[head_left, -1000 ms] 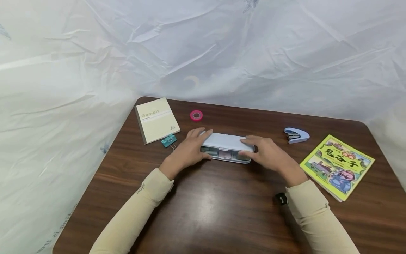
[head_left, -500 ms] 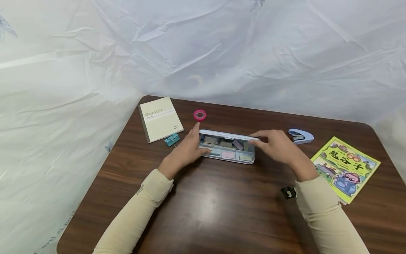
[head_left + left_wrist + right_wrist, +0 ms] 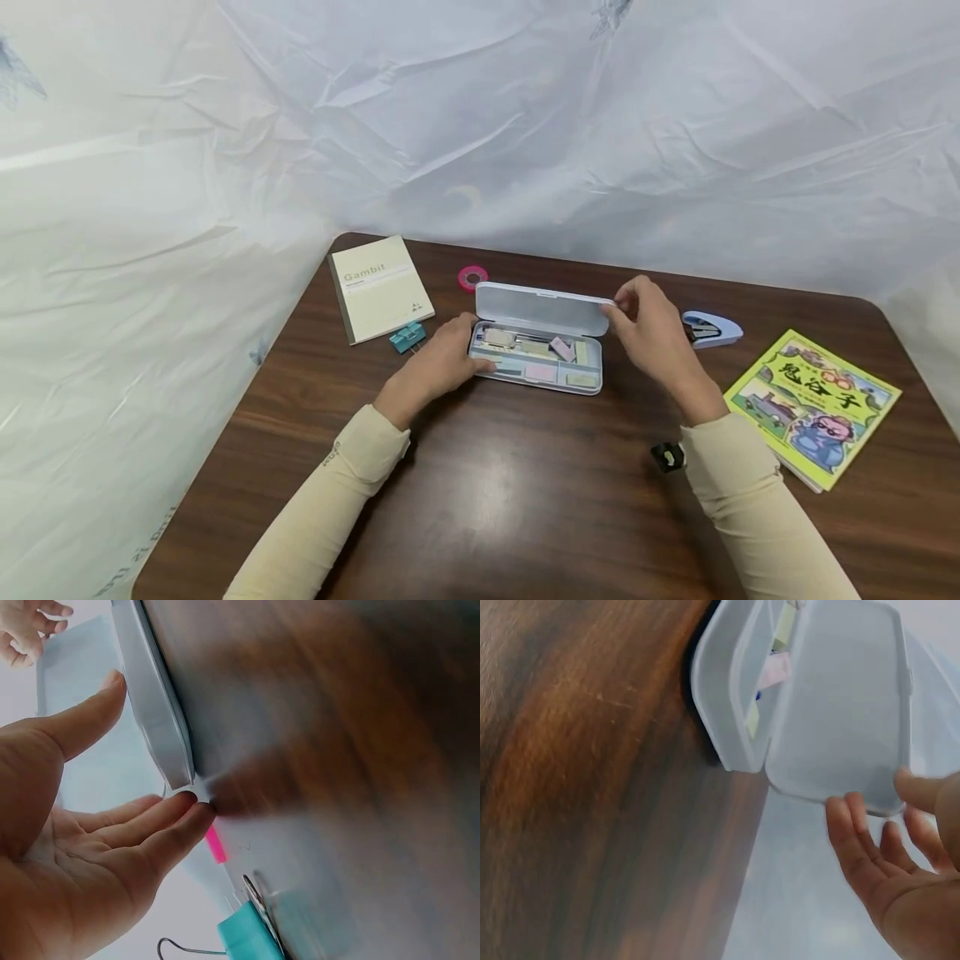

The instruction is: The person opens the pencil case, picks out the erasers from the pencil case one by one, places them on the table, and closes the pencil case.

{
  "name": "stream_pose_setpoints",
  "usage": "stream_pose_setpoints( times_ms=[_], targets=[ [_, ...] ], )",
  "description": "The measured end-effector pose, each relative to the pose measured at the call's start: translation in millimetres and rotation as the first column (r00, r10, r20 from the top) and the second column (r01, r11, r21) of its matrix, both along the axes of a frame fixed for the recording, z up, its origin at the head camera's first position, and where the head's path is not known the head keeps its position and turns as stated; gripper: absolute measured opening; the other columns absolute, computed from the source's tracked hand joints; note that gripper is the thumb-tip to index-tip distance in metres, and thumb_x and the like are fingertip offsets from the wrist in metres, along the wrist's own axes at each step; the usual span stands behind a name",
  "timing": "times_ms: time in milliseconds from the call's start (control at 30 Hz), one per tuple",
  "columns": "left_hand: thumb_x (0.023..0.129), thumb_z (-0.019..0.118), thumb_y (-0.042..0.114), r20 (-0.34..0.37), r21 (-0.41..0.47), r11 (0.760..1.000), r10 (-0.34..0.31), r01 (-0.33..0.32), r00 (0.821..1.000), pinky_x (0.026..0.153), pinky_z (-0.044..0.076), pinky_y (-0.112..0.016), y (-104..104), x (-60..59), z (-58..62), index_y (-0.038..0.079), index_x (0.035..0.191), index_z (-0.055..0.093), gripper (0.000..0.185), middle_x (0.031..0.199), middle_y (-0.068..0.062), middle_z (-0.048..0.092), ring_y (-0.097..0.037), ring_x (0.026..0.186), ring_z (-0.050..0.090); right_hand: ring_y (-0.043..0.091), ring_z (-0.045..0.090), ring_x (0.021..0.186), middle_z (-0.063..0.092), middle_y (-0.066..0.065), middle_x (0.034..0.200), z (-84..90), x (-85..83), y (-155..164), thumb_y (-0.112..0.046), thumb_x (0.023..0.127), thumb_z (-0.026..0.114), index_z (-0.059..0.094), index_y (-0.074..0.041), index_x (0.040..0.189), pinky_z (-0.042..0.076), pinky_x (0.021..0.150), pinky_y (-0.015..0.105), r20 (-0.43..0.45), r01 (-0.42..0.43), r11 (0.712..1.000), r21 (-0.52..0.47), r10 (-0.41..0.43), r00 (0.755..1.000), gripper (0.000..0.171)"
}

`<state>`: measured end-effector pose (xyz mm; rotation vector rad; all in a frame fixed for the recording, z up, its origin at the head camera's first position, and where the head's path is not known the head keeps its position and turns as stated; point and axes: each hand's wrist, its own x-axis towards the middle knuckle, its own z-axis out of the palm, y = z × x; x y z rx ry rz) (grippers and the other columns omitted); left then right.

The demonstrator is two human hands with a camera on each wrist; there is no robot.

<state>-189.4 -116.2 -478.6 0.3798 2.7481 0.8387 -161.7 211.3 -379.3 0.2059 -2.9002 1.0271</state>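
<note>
An oblong pale pencil case [image 3: 542, 384] lies in the middle of the dark table, its lid [image 3: 536, 308] raised steeply at the back. Inside are a pink block [image 3: 561, 348], a whitish block [image 3: 498, 337] and several small pastel pieces in compartments. My left hand [image 3: 441, 360] rests against the case's left end, thumb at the front corner and fingers extended, touching the end in the left wrist view. With my right hand [image 3: 655, 337] I pinch the lid's upper right corner between thumb and fingers.
Left of the case are a cream notebook [image 3: 381, 287] and a teal binder clip [image 3: 407, 337]. Behind it lies a pink ring-shaped roll [image 3: 472, 277]. To the right are a light blue stapler [image 3: 716, 330] and a yellow comic-style book [image 3: 813, 408]. A white sheet hangs behind the table.
The lid has swung up and back from nearly closed, with my right hand rising along with it. The contents have come into view. My left hand has stayed at the left end.
</note>
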Motion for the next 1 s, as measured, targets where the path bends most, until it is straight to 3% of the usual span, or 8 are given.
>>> stream_pose_setpoints(
  times_ms=[133, 300, 467, 1000],
  targets=[
    [0.099, 0.092, 0.046, 0.004, -0.008, 1.000, -0.026, 0.026, 1.000, 0.127, 0.052, -0.049, -1, -0.2, -4.3, 0.003, 0.168, 0.049, 0.092, 0.157, -0.015, 0.065, -0.029, 0.141, 0.062, 0.035, 0.067, 0.105, 0.067, 0.023, 0.127, -8.9, 0.2, 0, -0.019, 0.119, 0.064, 0.064, 0.001, 0.131, 0.054, 0.083, 0.046, -0.034, 0.013, 1.000, -0.027, -0.014, 0.999, 0.024],
    [0.100, 0.091, 0.049, 0.001, -0.039, 0.998, -0.041, 0.041, 0.999, 0.135, 0.046, -0.051, -3, 3.3, 2.0, 0.009, 0.177, 0.043, 0.099, 0.175, -0.015, 0.053, -0.031, 0.158, 0.054, 0.045, 0.066, 0.136, 0.064, 0.027, 0.153, -18.6, 1.6, 1, -0.013, 0.118, 0.064, 0.065, 0.000, 0.154, 0.058, 0.108, 0.066, 0.021, -0.045, 0.999, 0.010, 0.045, 0.999, 0.038],
    [0.101, 0.088, 0.052, 0.005, -0.045, 0.997, -0.064, 0.065, 0.998, 0.137, 0.043, -0.051, -4, 4.3, 8.3, 0.013, 0.178, 0.042, 0.098, 0.179, -0.014, 0.049, -0.033, 0.164, 0.050, 0.051, 0.051, 0.161, 0.053, 0.028, 0.173, -25.5, 3.0, 3, -0.006, 0.117, 0.061, 0.057, -0.001, 0.166, 0.046, 0.127, 0.073, 0.091, -0.114, 0.990, 0.082, 0.107, 0.990, 0.050],
    [0.104, 0.085, 0.051, 0.040, -0.070, 0.996, -0.053, 0.055, 0.998, 0.139, 0.040, -0.051, 0, 1.7, 5.1, 0.011, 0.178, 0.042, 0.095, 0.183, -0.012, 0.043, -0.033, 0.171, 0.042, 0.051, 0.046, 0.166, 0.048, 0.027, 0.178, -39.1, 4.1, 2, -0.004, 0.117, 0.057, 0.057, 0.002, 0.166, 0.043, 0.130, 0.072, 0.146, -0.161, 0.976, 0.145, 0.140, 0.979, 0.049]
  ],
)
